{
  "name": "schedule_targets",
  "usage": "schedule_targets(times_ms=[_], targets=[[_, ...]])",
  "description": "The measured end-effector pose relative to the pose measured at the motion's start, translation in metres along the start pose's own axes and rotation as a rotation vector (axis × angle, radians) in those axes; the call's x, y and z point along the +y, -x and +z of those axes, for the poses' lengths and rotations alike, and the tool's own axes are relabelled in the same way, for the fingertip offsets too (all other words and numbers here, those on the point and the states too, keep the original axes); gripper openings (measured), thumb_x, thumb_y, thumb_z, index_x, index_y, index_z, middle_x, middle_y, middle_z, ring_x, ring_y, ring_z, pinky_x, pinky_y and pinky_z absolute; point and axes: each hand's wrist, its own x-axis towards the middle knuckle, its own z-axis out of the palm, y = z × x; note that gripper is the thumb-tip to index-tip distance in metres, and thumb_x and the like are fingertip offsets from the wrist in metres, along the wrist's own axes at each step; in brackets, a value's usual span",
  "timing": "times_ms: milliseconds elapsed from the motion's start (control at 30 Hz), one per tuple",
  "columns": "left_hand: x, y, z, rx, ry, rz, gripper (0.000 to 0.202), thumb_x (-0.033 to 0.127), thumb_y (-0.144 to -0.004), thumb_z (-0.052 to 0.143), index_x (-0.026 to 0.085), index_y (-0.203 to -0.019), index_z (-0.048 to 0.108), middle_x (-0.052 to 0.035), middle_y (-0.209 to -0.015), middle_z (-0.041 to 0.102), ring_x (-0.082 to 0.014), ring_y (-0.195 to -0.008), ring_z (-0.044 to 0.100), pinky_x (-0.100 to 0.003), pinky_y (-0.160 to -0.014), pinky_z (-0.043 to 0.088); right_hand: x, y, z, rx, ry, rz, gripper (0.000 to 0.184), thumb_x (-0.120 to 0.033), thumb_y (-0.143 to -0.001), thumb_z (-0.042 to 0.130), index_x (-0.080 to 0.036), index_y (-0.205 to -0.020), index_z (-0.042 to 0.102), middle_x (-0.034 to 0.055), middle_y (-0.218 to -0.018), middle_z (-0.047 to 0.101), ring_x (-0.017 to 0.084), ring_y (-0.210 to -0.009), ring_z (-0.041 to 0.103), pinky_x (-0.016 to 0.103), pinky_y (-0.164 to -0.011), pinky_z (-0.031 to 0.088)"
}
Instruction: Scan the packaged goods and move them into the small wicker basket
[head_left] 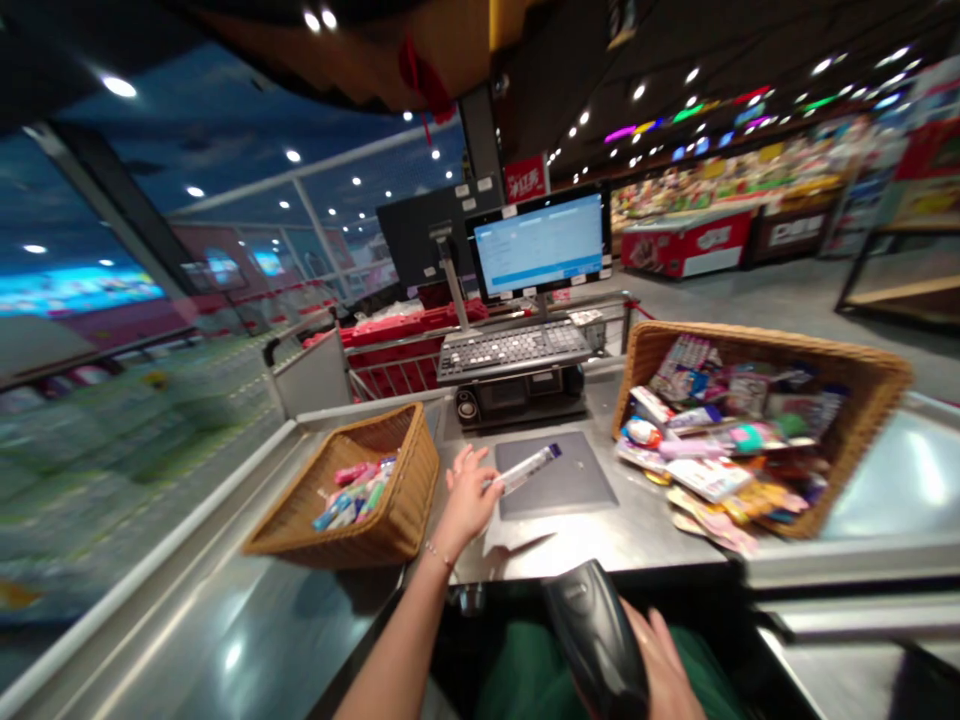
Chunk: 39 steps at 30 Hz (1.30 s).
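A person's left hand (469, 500) pinches a slim white-and-purple tube (529, 468) in a firm grip just above a dark scanning pad (556, 476) at the middle of a steel checkout desk (600, 545). The right hand (660, 665) clenches a black handheld barcode scanner (592, 635) at the desk's near edge. A wicker basket (414, 480) of small packets stands left of the pad; a fuller wicker basket (750, 345) fills the right side, near a till keyboard (514, 350) and monitor (540, 245).
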Motion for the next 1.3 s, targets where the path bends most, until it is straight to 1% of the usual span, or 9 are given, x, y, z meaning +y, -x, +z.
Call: schedule_targets(times_ms=[167,367,633,833,933,1033,1300], targets=[[-0.008,0.007,-0.011,0.015,-0.017,-0.016,0.016,0.022,-0.082,0.054,0.020,-0.078,0.070,-0.0101,-0.140,0.050,-0.0312,-0.140,0.025,-0.066,-0.108,0.021,-0.004,-0.004,0.005,-0.006,-0.052,-0.021,0.043,-0.035,-0.081,0.052,-0.011,-0.115,0.056,0.0199,-0.121,0.065,0.033,-0.107,0.066,0.057,-0.084,0.055],[-0.013,0.012,-0.019,0.021,-0.039,-0.039,0.016,0.021,-0.082,0.054,0.019,-0.078,0.069,-0.0105,-0.141,0.049,-0.0315,-0.141,0.024,-0.066,-0.108,0.021,-0.011,-0.009,0.005,-0.016,-0.078,-0.057,0.054,-0.032,-0.082,0.051,-0.011,-0.130,0.047,0.0177,-0.122,0.065,0.032,-0.107,0.066,0.058,-0.082,0.056],[-0.015,0.016,-0.030,0.047,-0.048,-0.049,0.016,0.020,-0.083,0.054,0.019,-0.078,0.069,-0.0101,-0.142,0.049,-0.0316,-0.141,0.023,-0.067,-0.109,0.019,-0.015,-0.012,0.007,-0.037,-0.107,-0.034,0.045,-0.033,-0.081,0.054,-0.017,-0.123,0.056,0.0135,-0.124,0.064,0.031,-0.110,0.064,0.055,-0.087,0.055],[-0.018,0.020,-0.038,0.091,-0.051,-0.054,0.017,0.020,-0.083,0.053,0.019,-0.077,0.069,-0.0100,-0.141,0.049,-0.0326,-0.141,0.025,-0.069,-0.108,0.018,-0.018,-0.015,0.011,-0.073,-0.139,-0.040,0.046,-0.029,-0.080,0.053,-0.017,-0.124,0.057,0.0137,-0.125,0.064,0.032,-0.111,0.063,0.057,-0.088,0.053],[-0.022,0.021,-0.041,0.124,-0.061,-0.035,0.017,0.022,-0.083,0.053,0.019,-0.076,0.069,-0.0106,-0.140,0.050,-0.0327,-0.139,0.026,-0.068,-0.109,0.019,-0.020,-0.016,0.011,-0.096,-0.159,-0.032,0.046,-0.029,-0.080,0.054,-0.020,-0.124,0.058,0.0125,-0.126,0.064,0.033,-0.112,0.063,0.059,-0.089,0.052],[-0.026,0.022,-0.044,0.132,-0.074,-0.029,0.018,0.022,-0.083,0.053,0.019,-0.077,0.069,-0.0102,-0.140,0.050,-0.0320,-0.139,0.026,-0.066,-0.109,0.020,-0.021,-0.018,0.010,-0.122,-0.175,-0.026,0.046,-0.028,-0.079,0.054,-0.022,-0.124,0.058,0.0116,-0.125,0.064,0.033,-0.113,0.063,0.059,-0.089,0.052],[-0.034,0.025,-0.051,0.155,-0.125,-0.034,0.018,0.022,-0.083,0.053,0.019,-0.081,0.070,-0.0103,-0.140,0.050,-0.0312,-0.140,0.026,-0.062,-0.111,0.020,-0.029,-0.027,0.006,-0.074,-0.160,-0.099,0.049,-0.028,-0.079,0.052,-0.014,-0.126,0.054,0.0150,-0.126,0.063,0.032,-0.113,0.063,0.057,-0.089,0.053]])
